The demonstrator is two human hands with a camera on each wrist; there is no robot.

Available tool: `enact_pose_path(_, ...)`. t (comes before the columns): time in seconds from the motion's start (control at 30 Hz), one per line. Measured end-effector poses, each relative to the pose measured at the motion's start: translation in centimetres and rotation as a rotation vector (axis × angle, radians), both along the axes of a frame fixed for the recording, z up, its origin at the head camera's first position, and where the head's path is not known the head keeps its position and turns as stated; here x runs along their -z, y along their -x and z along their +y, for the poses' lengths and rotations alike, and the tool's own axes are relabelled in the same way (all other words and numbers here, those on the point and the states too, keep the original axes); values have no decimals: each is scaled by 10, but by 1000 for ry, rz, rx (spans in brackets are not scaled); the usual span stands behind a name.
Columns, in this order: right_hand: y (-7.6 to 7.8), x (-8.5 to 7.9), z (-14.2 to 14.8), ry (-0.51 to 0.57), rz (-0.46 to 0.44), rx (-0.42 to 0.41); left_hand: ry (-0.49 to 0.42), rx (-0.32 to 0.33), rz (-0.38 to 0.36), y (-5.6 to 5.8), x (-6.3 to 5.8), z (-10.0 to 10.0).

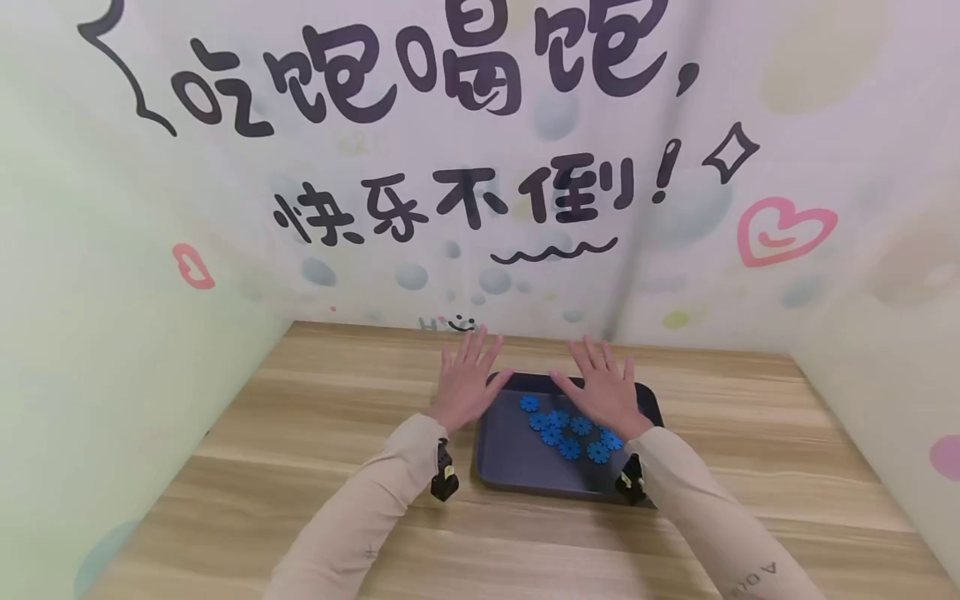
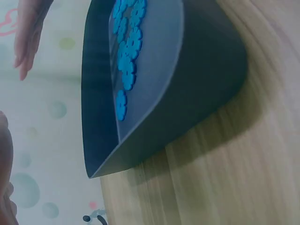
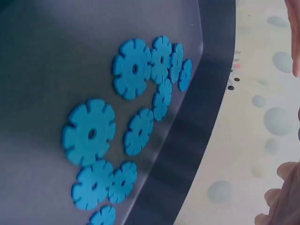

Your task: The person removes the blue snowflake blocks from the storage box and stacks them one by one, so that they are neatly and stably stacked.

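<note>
In the head view, a dark grey tray (image 1: 510, 471) stands on the wooden table with several blue notched discs (image 1: 569, 448) lying in it. Over the tray's left edge my left hand (image 1: 465, 387) is held with straight, spread fingers. My right hand (image 1: 606, 390) spreads its fingers over the tray's right part, overlapping the far rim in this view. Both hands hold nothing. The right wrist view shows the blue discs (image 3: 132, 69) flat on the tray floor, each with a small central hole; some touch or overlap. Part of the right arm hides the tray's right side.
Wood-grain table (image 1: 300, 467) surrounds the tray. Behind it rises a pale printed wall sheet (image 1: 480, 292) with dark lettering, and similar pale panels stand left and right. A black wrist device (image 1: 444, 473) sits on the left cuff, another device (image 1: 632, 479) on the right.
</note>
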State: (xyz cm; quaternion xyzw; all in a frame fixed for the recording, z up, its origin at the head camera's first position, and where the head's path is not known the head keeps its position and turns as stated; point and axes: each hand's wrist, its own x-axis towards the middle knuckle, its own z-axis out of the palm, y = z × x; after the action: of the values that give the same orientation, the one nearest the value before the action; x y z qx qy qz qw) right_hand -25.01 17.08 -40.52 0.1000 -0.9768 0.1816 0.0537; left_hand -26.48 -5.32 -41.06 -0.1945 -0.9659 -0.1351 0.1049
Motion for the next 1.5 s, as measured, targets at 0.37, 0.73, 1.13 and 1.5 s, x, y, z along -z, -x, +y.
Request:
enact_pose_path(0.37, -11, -9, 43, 72, -43, -50, -94, 125, 76, -19, 2, 7)
enact_pose_path(0.73, -23, -5, 95, 239, -37, -7, -301, 156, -87, -25, 15, 19)
enact_pose_path(1.13, -24, 26, 120, 368, -117, 83, -437, 90, -286, -22, 20, 40)
enact_pose_path(1.5, -23, 32, 120, 432, -160, 113, -532, 27, -362, -13, 31, 42)
